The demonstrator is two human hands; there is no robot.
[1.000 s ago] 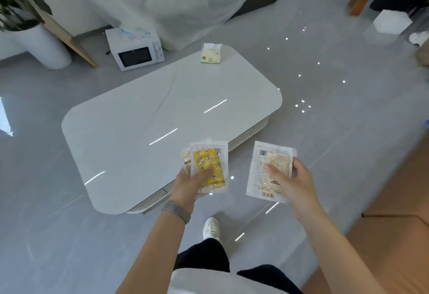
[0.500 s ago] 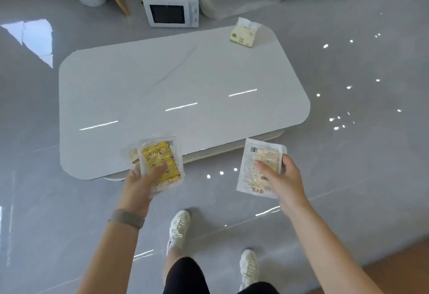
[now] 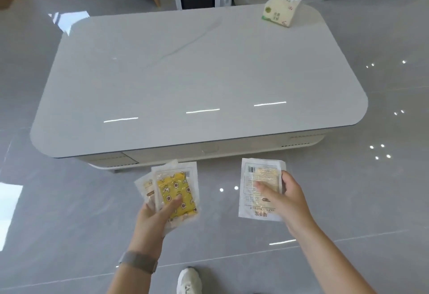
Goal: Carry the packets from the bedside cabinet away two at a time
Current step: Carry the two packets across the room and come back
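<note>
My left fingers [image 3: 173,205] pinch two overlapped clear packets, yellow-printed one [image 3: 177,195] on top, my right fingers [image 3: 263,189] pinch a white printed packet [image 3: 260,177], all mid-carry, not yet set on the glossy white low table [image 3: 185,80] just beyond.

A clear packet with a yellow patterned filling [image 3: 177,195] is lying fanned over a paler packet [image 3: 145,187] whose edge is peeking out to its left, both being held above the floor. To their right, well apart, a white packet with a barcode and printed text [image 3: 257,187] is facing upward, slightly tilted.
</note>
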